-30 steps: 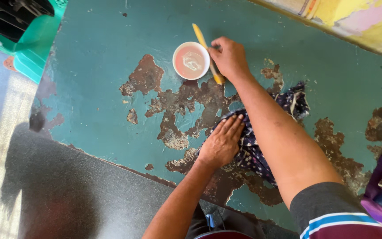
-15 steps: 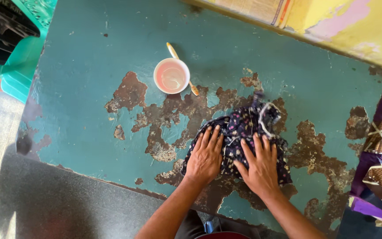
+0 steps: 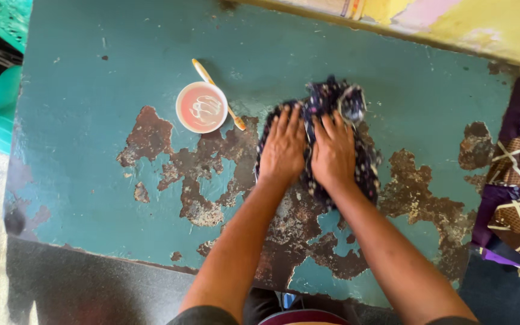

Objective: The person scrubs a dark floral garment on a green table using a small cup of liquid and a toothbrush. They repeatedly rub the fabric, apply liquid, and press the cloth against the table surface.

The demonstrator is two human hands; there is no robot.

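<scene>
Both hands have slid forward since half a second ago, pushing the dark patterned cloth (image 3: 338, 120) farther up the worktop (image 3: 91, 198) toward the yellow wall (image 3: 452, 24). Left hand (image 3: 283, 147) and right hand (image 3: 334, 153) lie flat side by side on the cloth, fingers spread and pressing down, each grip released rather than clenched. Bunched cloth rises just beyond the fingertips and spills out to the right of the right hand. Teal paint on the worktop is flaked away in large brown patches under and around the cloth. Left of the hands, near but apart from the cloth, stands a small round bowl (image 3: 201, 107) with pinkish contents; a yellow-handled brush (image 3: 219, 95) lies slanted behind it. Purple and brown patterned fabric (image 3: 519, 174) lies at the right edge.
</scene>
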